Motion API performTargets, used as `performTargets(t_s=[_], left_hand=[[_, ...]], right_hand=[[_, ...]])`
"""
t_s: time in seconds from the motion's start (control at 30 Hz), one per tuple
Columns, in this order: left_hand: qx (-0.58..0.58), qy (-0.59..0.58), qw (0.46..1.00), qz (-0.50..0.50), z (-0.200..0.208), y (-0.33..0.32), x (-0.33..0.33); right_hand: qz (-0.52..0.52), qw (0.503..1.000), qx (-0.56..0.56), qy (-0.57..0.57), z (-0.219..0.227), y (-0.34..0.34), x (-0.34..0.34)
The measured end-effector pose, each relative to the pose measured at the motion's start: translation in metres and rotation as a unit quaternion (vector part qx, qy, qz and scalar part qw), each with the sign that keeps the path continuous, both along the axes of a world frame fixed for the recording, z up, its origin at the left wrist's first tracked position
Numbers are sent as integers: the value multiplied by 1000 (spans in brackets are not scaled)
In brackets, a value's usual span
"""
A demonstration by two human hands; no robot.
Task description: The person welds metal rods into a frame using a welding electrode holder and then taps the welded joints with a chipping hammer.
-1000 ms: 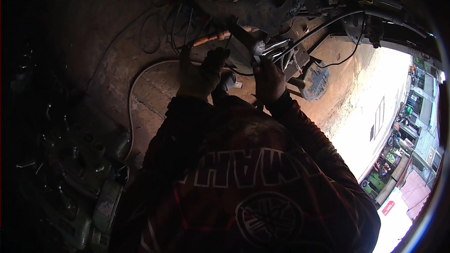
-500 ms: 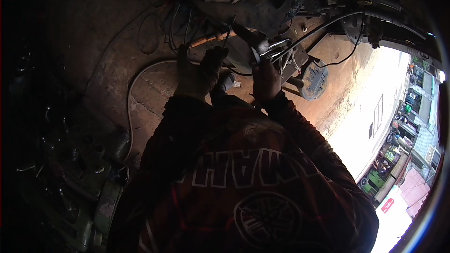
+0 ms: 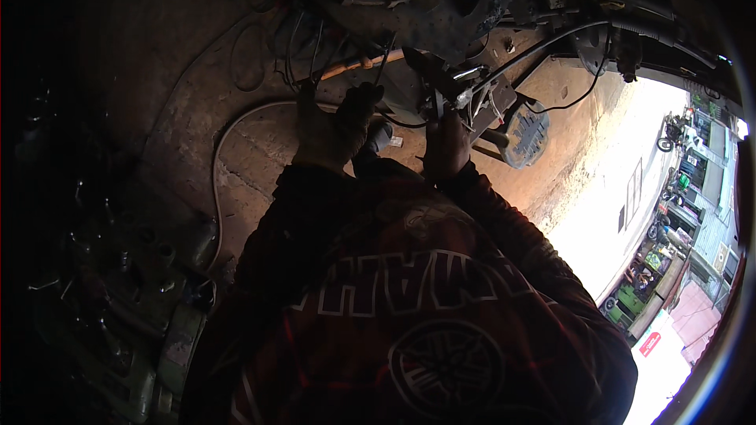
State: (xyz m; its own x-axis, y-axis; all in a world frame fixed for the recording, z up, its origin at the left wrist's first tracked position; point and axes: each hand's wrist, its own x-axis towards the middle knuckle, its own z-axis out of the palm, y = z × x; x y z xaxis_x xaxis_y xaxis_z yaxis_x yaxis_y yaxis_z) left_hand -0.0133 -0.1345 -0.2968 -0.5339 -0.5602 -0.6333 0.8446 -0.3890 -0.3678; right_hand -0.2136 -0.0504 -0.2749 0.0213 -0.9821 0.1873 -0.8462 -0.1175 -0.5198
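My left hand (image 3: 329,132) is closed low in front of dark machinery, its fingers curled. A thin dark rod or cable (image 3: 386,59) rises beside its knuckles; what the fist holds is hidden in shadow. To its right, my right hand (image 3: 446,145) wraps round the metal shank of a hammer-like tool (image 3: 439,102). The dark head of that tool is hard to separate from the parts behind it. Just beyond the left hand lies a long orange handle (image 3: 350,68). Shiny metal parts and wires (image 3: 470,93) sit right beside the tool.
Dark machine frame (image 3: 425,16) spans the top, with a black cable (image 3: 551,38) looping right. A pale hose (image 3: 218,181) curves over the dirt floor. Greenish machinery (image 3: 185,338) stands lower left. A worn flat plate (image 3: 528,135) is near the right hand. Bright street, motorcycle (image 3: 676,132) at right.
The tool in my right hand has swung, its shank now more upright and its head shifted slightly right. My left hand is nearly still. A motorcycle has come into sight on the street.
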Motion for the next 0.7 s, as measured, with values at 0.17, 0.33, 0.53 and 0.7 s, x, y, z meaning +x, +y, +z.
performTargets(t_s=[0.17, 0.33, 0.53, 0.7], left_hand=[[17, -39, 999, -14, 5, 3, -2], [13, 7, 1000, -8, -3, 3, -2], [16, -30, 999, -19, 5, 2, -3], [36, -41, 998, -23, 9, -1, -4]], right_hand=[[-16, 995, -16, -99, 12, -3, 11], [-60, 986, 65, -144, 16, -6, 13], [-85, 982, 73, -151, 15, -1, 11], [-54, 988, 20, -140, 15, -4, 3]])
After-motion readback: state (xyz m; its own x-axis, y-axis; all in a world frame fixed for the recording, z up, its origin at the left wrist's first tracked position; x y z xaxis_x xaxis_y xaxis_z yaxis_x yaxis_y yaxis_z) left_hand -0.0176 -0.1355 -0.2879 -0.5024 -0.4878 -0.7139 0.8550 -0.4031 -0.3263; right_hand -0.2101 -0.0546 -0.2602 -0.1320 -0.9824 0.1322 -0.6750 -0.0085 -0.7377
